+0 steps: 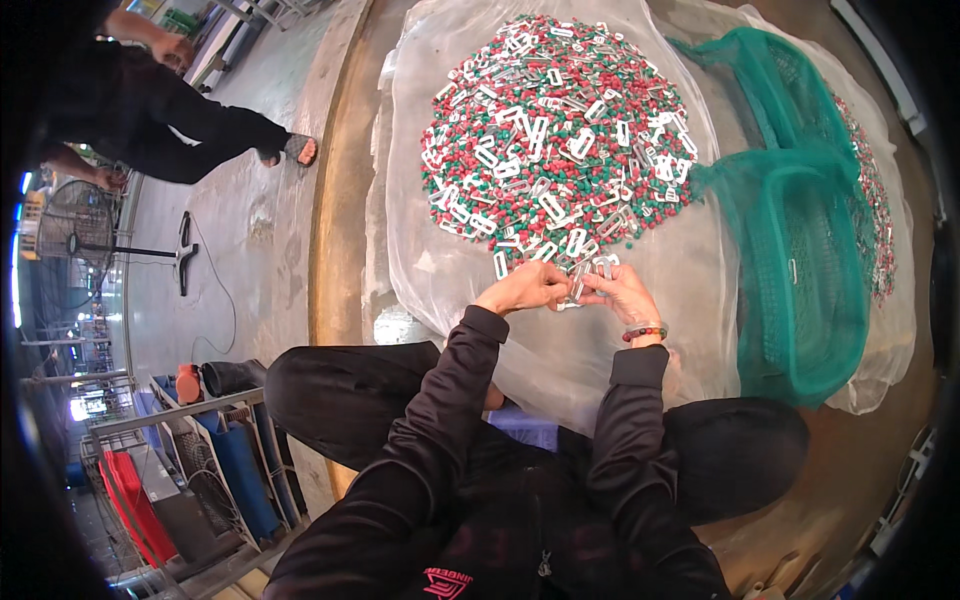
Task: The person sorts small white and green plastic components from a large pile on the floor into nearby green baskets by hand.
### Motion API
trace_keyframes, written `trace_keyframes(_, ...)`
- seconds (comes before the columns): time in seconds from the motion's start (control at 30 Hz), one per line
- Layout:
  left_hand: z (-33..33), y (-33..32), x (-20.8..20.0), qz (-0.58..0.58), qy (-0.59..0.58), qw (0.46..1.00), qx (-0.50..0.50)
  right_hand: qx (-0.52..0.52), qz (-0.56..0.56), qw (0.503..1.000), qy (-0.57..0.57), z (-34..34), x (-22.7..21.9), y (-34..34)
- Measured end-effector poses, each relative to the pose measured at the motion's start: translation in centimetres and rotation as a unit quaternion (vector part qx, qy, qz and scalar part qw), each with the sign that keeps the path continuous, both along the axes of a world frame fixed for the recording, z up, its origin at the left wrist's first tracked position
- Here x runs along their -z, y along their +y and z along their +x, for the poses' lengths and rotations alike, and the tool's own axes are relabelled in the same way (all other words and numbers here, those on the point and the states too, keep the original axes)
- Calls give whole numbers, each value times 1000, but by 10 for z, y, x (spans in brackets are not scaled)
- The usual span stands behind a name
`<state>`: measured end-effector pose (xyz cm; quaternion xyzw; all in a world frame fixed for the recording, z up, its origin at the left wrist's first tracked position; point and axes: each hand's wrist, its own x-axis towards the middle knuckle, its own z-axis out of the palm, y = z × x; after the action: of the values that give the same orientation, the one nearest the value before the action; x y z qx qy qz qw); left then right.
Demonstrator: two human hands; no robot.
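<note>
A wide heap of small red and green pellets (590,150) is mixed with many white and clear oblong plastic pieces (551,207). At its near edge my two hands are close together. My left hand (525,287) is closed, its thumb and fingertips pinched; whatever is in them is too small to make out. Beside it, my right hand (625,298), with a beaded bracelet on the wrist, pinches a small clear plastic piece (604,266). More oblong pieces lie right by the fingertips.
Pale mesh sheeting (440,275) lies beneath the heap. To the right are green mesh-covered baskets (870,330), with another pellet pile (878,215) beyond. At left stand a fan (80,240), a rack of boards (230,460) and another person (180,130).
</note>
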<state>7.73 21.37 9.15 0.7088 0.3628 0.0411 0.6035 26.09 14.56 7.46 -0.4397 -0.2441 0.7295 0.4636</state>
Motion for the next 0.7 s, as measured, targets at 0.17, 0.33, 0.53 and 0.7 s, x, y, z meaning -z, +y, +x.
trace_keyframes(0.17, 1, -3, -5, -21, 25, 999, -18, -1, -27, 999, -43, -6, -5, 6)
trace_keyframes(0.33, 1, -5, 1, -38, 11, 999, 14, -22, -40, 996, -79, -6, -8, 6)
trace_keyframes(0.53, -3, -8, 13, 37, 77, 995, 54, -49, -35, 993, -106, -17, 7, 4)
trace_keyframes(0.7, -6, -8, 45, 254, 166, 952, 20, -33, -20, 984, -172, -25, 28, 5)
